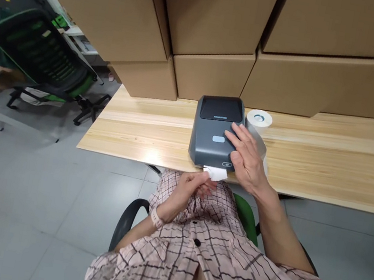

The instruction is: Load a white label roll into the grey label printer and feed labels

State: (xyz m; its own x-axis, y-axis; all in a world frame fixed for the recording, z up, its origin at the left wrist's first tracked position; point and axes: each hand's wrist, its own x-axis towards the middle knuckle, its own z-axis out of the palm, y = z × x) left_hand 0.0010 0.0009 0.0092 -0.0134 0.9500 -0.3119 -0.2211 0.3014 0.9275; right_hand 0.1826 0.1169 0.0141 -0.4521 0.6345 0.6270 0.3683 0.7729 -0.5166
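A dark grey label printer [207, 146] stands at the front edge of the wooden table. From its front slot sticks out a white paper label [220, 175]. My left hand [193, 187] pinches the left end of this label between thumb and fingers, just below the table edge. Against the printer's right side lies my right hand [250, 163], its fingers stretched out over the casing and holding nothing. Right behind that hand a white roll of labels [259, 119] stands on end, partly hidden by the fingers.
Stacked cardboard boxes [209, 74] line the back of the wooden table [138, 126]. A black and green mesh office chair [43, 52] is at the left, with part of another person at the frame's edge. I sit on a green chair [245, 218] with black armrests.
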